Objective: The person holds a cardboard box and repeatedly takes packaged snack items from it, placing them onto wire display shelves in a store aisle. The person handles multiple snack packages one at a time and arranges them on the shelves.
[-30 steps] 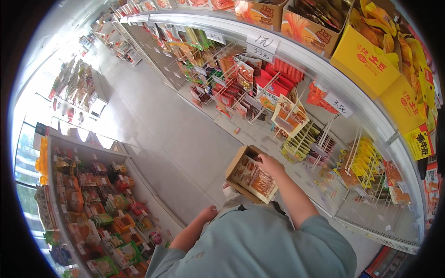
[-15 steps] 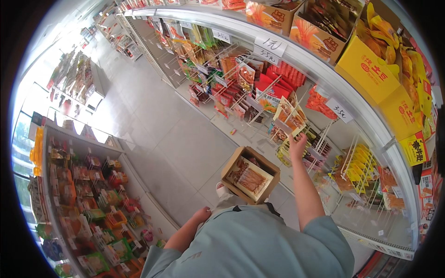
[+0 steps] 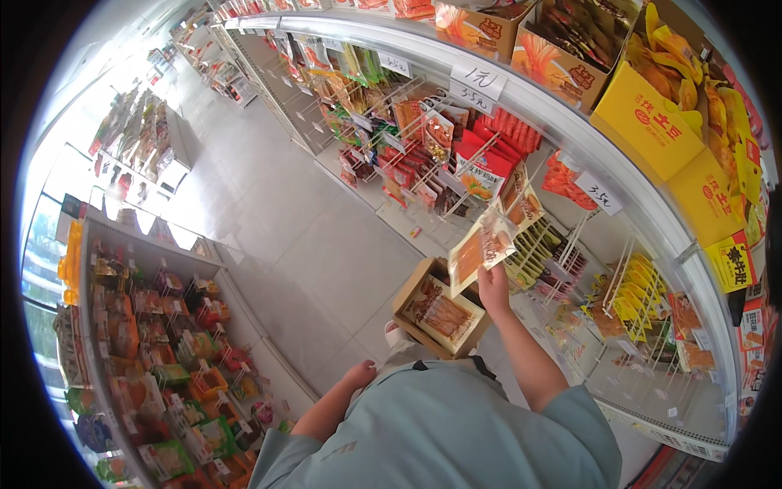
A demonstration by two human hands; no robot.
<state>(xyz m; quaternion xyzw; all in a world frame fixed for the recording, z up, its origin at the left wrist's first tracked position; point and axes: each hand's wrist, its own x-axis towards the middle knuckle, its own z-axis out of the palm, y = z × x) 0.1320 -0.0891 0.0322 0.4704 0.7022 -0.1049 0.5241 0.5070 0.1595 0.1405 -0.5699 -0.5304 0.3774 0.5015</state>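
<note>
My right hand (image 3: 494,292) pinches the lower edge of a flat snack packet (image 3: 479,251), cream-edged with brown-orange sticks showing through. The packet is clear of the hooks and tilts over the far right side of an open cardboard box (image 3: 400,308). Inside that box lies a similar packet (image 3: 441,314), face up. Another packet of this look (image 3: 522,205) hangs on the rack just beyond my hand. Low beside my body, my left hand (image 3: 360,374) is loosely closed, with nothing visible in it.
A white shelf unit with wire hooks (image 3: 627,281) and bagged snacks runs along the right, with yellow display boxes (image 3: 648,122) on top. On the left stands a lower rack (image 3: 277,367) of packaged goods. A tiled floor aisle (image 3: 269,212) lies between them.
My right hand has drawn back from the rack toward the box, bringing a snack packet off the hooks. My left hand stays low at my side, and the box is almost where it was.
</note>
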